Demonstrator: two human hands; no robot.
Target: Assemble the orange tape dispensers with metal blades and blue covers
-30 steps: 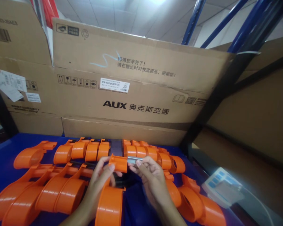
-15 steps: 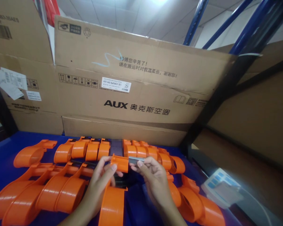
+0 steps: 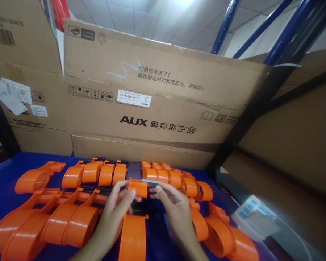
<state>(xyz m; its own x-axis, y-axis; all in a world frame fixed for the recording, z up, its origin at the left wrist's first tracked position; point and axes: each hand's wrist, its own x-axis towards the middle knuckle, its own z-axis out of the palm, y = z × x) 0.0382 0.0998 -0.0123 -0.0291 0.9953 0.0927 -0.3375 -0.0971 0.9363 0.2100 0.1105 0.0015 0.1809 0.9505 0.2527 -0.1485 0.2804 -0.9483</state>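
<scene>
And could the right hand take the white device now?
Probably not while the right hand holds the grey piece; orange parts also lie between that hand and the white device.

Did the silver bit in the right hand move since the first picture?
Yes. Measured against the AUX letters, the silver bit has moved left, toward the orange part.

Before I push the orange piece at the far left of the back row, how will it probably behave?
The orange piece is probably light, since its band looks thin. It seems fairly stiff, because the band holds a round curve. It might rock, as that side is rounded.
</scene>
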